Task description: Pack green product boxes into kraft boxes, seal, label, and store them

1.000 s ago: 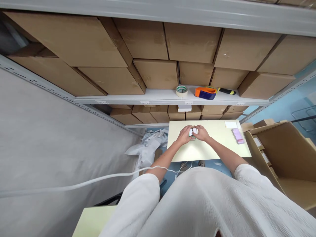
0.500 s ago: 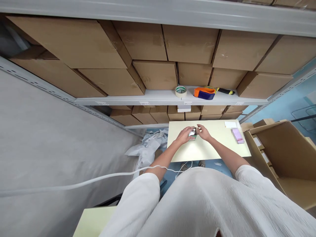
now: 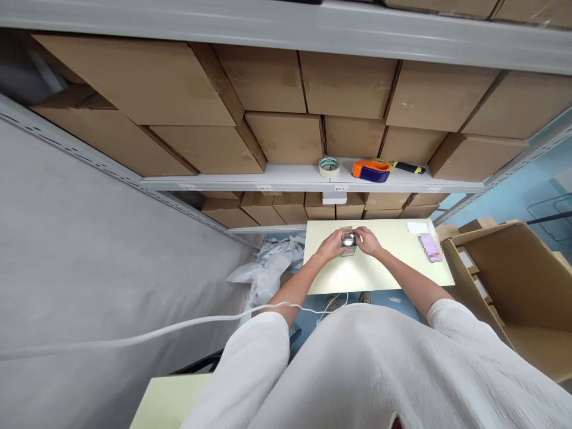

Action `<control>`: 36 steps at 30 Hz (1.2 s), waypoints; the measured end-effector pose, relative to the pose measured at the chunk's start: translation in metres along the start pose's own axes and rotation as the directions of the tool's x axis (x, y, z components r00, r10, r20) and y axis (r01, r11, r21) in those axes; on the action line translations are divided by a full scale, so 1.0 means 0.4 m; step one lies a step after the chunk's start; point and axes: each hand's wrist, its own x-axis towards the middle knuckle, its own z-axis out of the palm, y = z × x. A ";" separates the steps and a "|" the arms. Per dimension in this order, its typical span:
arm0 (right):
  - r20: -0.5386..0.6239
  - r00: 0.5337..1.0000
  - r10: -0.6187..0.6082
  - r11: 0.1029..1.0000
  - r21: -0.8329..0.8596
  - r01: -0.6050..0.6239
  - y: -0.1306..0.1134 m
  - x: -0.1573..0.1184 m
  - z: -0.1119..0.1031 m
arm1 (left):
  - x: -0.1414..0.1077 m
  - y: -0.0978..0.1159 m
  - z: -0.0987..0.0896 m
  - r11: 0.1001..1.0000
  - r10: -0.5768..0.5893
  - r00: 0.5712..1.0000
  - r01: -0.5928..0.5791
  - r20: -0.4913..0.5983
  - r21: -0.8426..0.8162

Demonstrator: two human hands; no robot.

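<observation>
A small open box (image 3: 348, 252) with green and pink on its side sits on the cream tabletop (image 3: 388, 268), right in front of me. Inside its opening shows a shiny silver, rounded object (image 3: 348, 240), whose kind I cannot make out. My left hand (image 3: 330, 245) wraps round the box's left side, thumb towards me. On the other side, my right hand (image 3: 367, 242) has its bent fingers closed at the upper right edge of the box. The fingers partly cover the box's far edge and flaps.
A tape roll (image 3: 329, 168), an orange-and-blue tape dispenser (image 3: 372, 171) and a black-and-yellow cutter (image 3: 408, 167) lie on the shelf among cardboard boxes (image 3: 286, 138). A large open carton (image 3: 522, 280) stands right. A white cable (image 3: 179, 326) crosses my left arm.
My right hand has moved slightly left, onto the box's upper edge. More of the silver object now shows in the opening. My left hand stays on the box.
</observation>
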 end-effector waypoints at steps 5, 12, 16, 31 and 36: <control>0.015 1.000 -0.015 1.000 0.010 0.015 -0.009 0.002 0.001 | -0.011 -0.017 -0.012 0.993 0.082 0.996 -0.079 -0.036 0.083; 0.047 0.999 0.023 0.999 -0.041 -0.021 -0.011 0.005 -0.003 | -0.025 -0.033 -0.002 0.996 0.089 0.995 -0.088 -0.054 0.022; 0.059 0.998 0.023 0.991 -0.133 -0.015 -0.018 0.003 -0.015 | -0.023 -0.041 0.025 0.997 0.061 0.994 -0.066 -0.089 -0.047; 0.051 0.998 0.042 0.976 -0.217 -0.030 -0.082 0.005 -0.027 | -0.034 -0.042 0.055 0.974 -0.140 0.987 0.122 -0.082 -0.192; 0.089 0.995 0.042 0.946 -0.324 -0.011 -0.114 0.009 -0.025 | -0.034 -0.031 0.052 0.969 -0.181 0.981 0.166 -0.068 -0.181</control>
